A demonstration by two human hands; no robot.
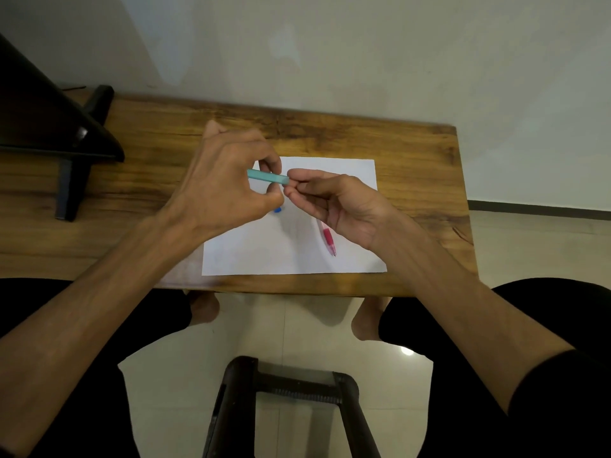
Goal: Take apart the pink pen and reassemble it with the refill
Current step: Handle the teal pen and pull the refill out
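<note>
Over the wooden tabletop, my left hand gripped a teal pen steady; my right hand pinched its end, the pink pen beneath it.

The pink pen lies assembled on white paper, tip toward the person.

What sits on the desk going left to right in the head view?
Black stand → left hand → teal pen, held by both hands → right hand, with the pink pen lying on the white paper beneath it.
</note>
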